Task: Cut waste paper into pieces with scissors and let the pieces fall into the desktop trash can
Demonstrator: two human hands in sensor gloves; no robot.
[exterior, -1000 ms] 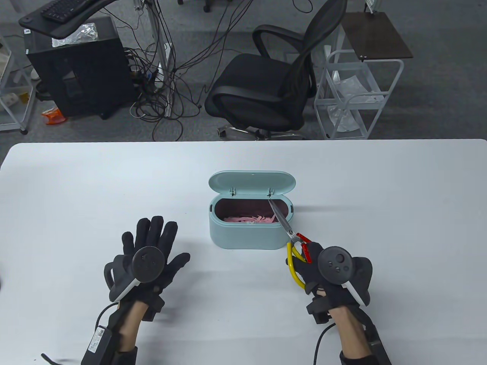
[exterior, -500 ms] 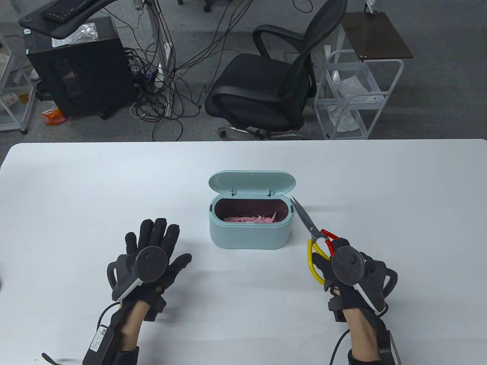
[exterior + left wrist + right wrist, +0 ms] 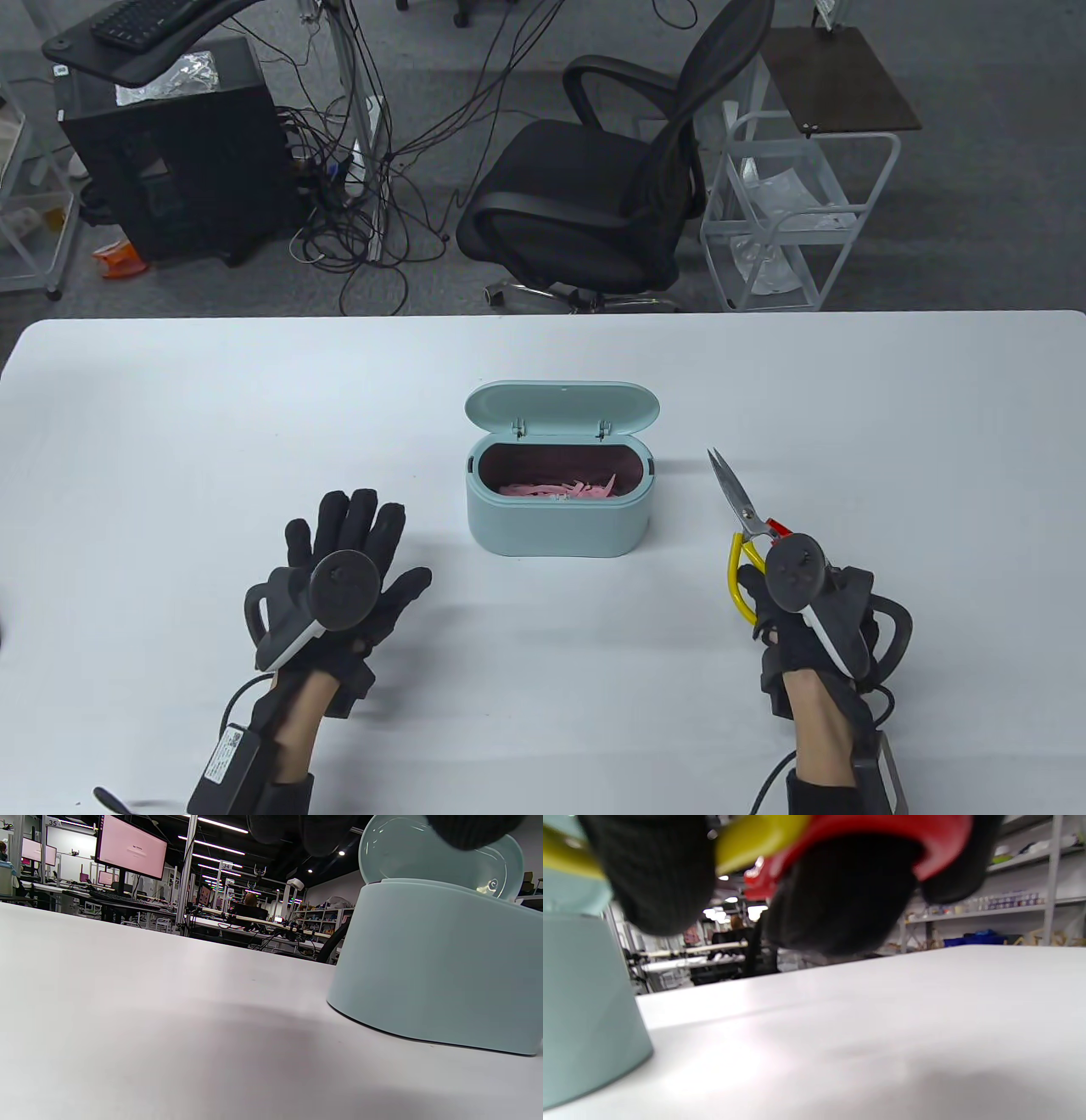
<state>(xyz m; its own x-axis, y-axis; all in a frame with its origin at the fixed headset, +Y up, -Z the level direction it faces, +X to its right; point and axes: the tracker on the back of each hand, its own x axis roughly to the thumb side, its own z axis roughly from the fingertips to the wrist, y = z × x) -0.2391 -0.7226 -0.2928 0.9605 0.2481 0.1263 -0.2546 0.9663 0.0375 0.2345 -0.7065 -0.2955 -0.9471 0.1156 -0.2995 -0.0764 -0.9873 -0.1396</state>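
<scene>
White desk (image 3: 170,407) in the foreground. Beyond it, on grey floor: black office chair (image 3: 594,195), white wire cart (image 3: 797,229) with brown top, black computer tower (image 3: 170,161), tangled cables (image 3: 373,170), keyboard (image 3: 144,17) on a tray.

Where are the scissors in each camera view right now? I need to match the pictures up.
Table view: the scissors lie right of centre, right of the trash can, gripped by the right hand, blades pointing away.
Left wrist view: not in it.
Right wrist view: only the yellow and red handles, blurred, at the top edge round the fingers.
Shared landmark: the trash can.
</scene>
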